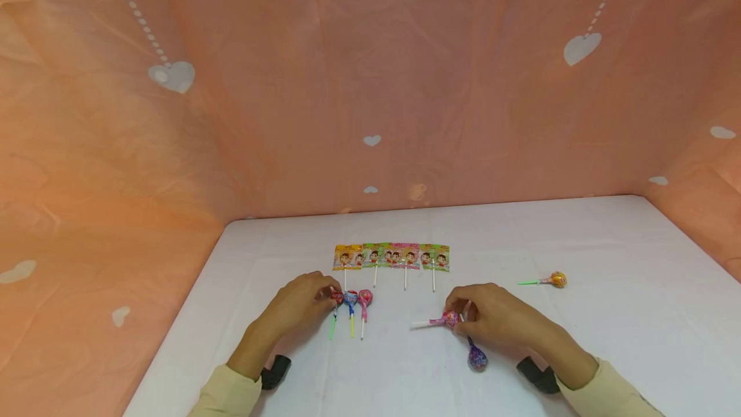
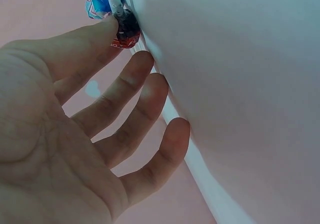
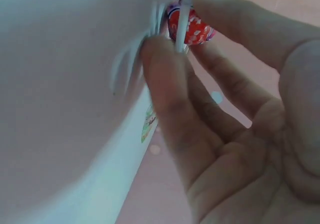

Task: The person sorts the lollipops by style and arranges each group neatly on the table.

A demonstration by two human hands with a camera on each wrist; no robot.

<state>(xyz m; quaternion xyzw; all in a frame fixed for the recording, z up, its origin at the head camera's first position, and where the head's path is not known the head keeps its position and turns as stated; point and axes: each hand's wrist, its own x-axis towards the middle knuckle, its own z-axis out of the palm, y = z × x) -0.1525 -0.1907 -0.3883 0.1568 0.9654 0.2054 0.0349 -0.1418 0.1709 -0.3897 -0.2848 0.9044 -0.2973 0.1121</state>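
My left hand (image 1: 305, 301) pinches the head of a red-wrapped lollipop (image 2: 129, 31) with a green stick, thumb and forefinger at its wrapper. Close beside it lie a blue lollipop (image 1: 350, 298) with a yellow stick and a pink lollipop (image 1: 365, 298) with a white stick, all sticks toward me. My right hand (image 1: 492, 314) holds a pink-and-red lollipop (image 1: 449, 320) by its head, white stick pointing left. Just below that hand lies a purple lollipop (image 1: 477, 358), head toward me; its white stick (image 3: 183, 29) crosses in front of the red head in the right wrist view.
Behind the hands, flat-packed lollipops (image 1: 347, 258) in orange, green and pink wrappers form a row, sticks toward me. A yellow-orange lollipop (image 1: 558, 279) with a green stick lies at the right on the white tabletop (image 1: 625, 314). An orange curtain (image 1: 405, 82) surrounds the table.
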